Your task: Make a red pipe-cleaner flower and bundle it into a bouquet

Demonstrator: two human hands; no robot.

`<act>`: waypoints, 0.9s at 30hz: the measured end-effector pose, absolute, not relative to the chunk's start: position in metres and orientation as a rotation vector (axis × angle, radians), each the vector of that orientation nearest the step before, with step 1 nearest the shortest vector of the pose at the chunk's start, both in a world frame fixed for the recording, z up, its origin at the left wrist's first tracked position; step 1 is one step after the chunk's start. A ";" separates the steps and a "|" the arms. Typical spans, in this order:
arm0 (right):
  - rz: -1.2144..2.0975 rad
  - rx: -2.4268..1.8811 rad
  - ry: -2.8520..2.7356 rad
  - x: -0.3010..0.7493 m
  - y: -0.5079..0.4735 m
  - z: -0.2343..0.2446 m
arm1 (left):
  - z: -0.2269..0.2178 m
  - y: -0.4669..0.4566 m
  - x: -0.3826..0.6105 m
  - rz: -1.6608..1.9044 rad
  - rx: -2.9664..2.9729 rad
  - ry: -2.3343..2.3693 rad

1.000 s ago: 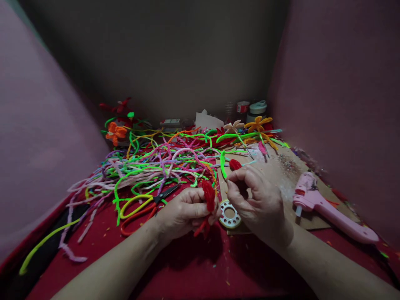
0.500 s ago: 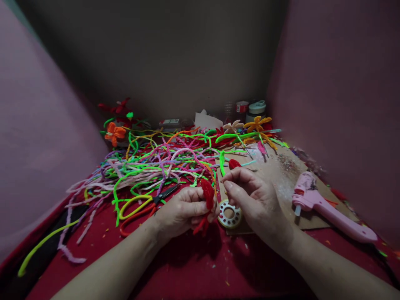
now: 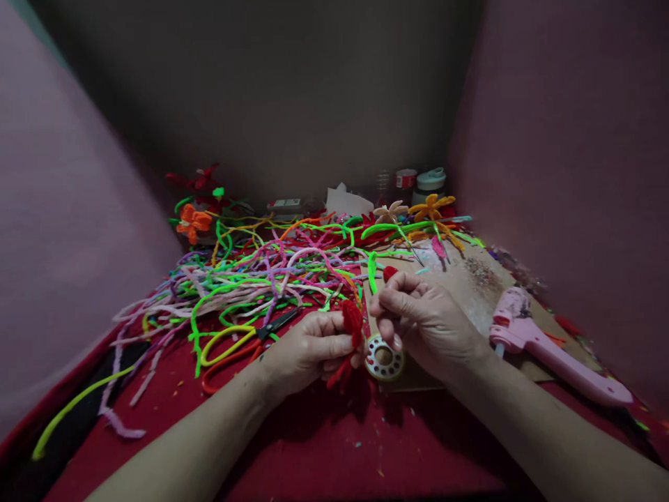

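My left hand (image 3: 308, 348) is closed around a red pipe-cleaner piece (image 3: 351, 326), a fuzzy looped shape whose ends hang below the fingers. My right hand (image 3: 426, 322) is curled just to the right of it, pinching a small red pipe-cleaner bit (image 3: 389, 272) that pokes up above the knuckles. Between and below the two hands lies a round white spool with holes (image 3: 384, 357), partly covered by my right fingers. Both hands hover low over the red cloth (image 3: 334, 446).
A big tangle of coloured pipe cleaners (image 3: 251, 279) fills the left and middle. Scissors with red handles (image 3: 245, 345) lie left of my left hand. A pink glue gun (image 3: 548, 348) rests on a cardboard sheet (image 3: 470, 286). Finished flowers (image 3: 431, 208) and jars (image 3: 431, 181) stand at the back.
My right hand has curled tighter and dropped nearer to the spool and my left hand. The red piece in my left hand has turned slightly.
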State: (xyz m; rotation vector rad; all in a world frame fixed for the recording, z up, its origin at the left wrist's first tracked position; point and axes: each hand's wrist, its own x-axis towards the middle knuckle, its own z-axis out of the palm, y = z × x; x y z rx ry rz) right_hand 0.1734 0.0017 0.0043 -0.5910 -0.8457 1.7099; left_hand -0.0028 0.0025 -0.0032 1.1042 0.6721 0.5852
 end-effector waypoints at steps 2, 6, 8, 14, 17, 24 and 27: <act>1.738 -0.559 -0.808 0.177 0.004 0.004 | -0.004 0.003 -0.003 0.601 1.110 0.668; 1.721 -0.555 -0.752 0.180 0.008 0.003 | -0.004 0.003 -0.004 0.603 1.115 0.680; 1.717 -0.597 -0.765 0.179 0.008 0.003 | -0.004 0.004 -0.004 0.602 1.118 0.690; 1.700 -0.670 -0.791 0.179 0.008 0.002 | -0.003 0.005 -0.006 0.617 1.104 0.716; 1.725 -0.653 -0.722 0.180 0.009 0.002 | 0.003 0.006 -0.008 0.685 1.087 0.714; 1.585 -0.675 -0.692 0.180 0.014 0.005 | 0.019 0.017 -0.016 1.168 1.012 0.905; 1.582 -0.723 -0.707 0.180 0.013 0.004 | 0.015 0.019 -0.015 1.244 1.171 1.140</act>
